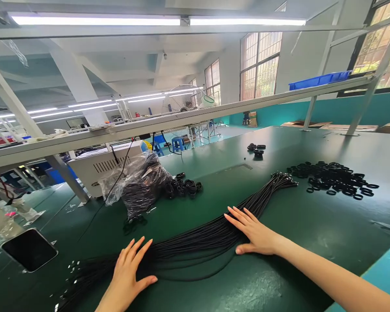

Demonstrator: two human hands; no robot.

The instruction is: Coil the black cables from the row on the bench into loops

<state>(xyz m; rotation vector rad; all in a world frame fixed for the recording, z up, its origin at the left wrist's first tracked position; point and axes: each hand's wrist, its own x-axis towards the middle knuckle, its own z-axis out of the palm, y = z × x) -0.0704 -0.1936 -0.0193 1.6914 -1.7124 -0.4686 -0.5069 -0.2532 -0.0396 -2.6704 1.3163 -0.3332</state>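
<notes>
A long bundle of black cables [195, 238] lies across the green table [295, 234], running from the near left toward the far right. My left hand [130, 268] rests flat on the bundle's near end, fingers spread open. My right hand [251, 232] lies flat on the middle of the bundle, fingers stretched out. Neither hand grips anything.
A pile of black rings [336, 180] sits at the right, a smaller one [183, 186] beside a clear plastic bag of black parts [143, 184]. A few rings [256, 149] lie farther back. A white machine [100, 167] stands behind the bag. A dark phone [29, 249] lies at the left.
</notes>
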